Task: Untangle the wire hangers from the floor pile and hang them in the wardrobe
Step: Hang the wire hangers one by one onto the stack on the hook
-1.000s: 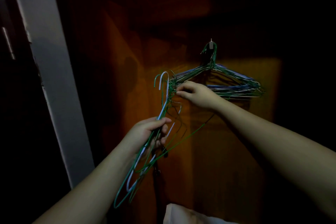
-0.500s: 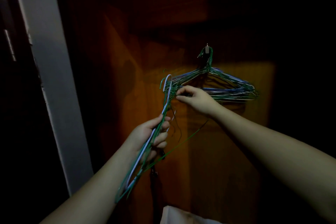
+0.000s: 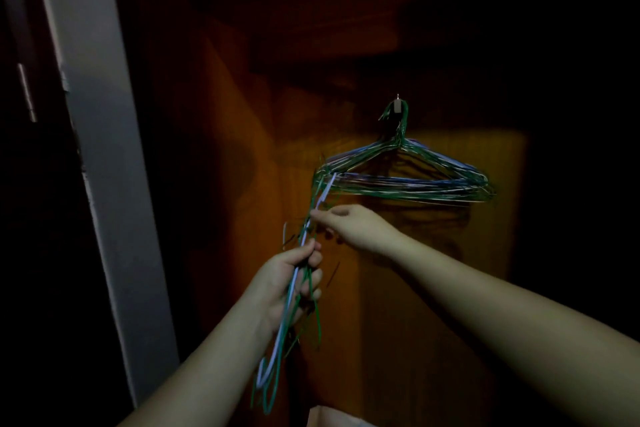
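Observation:
Several green, blue and white wire hangers (image 3: pixel 408 180) hang together from a small metal hook (image 3: pixel 398 104) on the wardrobe's wooden back panel. My left hand (image 3: pixel 287 284) grips a tangled bundle of green and white wire hangers (image 3: pixel 277 357), held nearly upright, its top reaching the left tip of the hanging ones. My right hand (image 3: pixel 353 225) is just below the hung hangers and pinches a wire of the bundle above my left hand. The light is dim, so single wires in the tangle are hard to tell apart.
The wardrobe's wooden interior (image 3: pixel 433 288) fills the middle, with a shelf (image 3: pixel 311 10) above. A grey door frame (image 3: pixel 100 156) runs down the left, with a hinge (image 3: pixel 27 94) beside it. A pale object (image 3: pixel 332 418) shows at the bottom edge.
My right hand has dropped from the hung hangers' left end down onto the bundle. The bundle's top has swung lower and more upright in my left hand.

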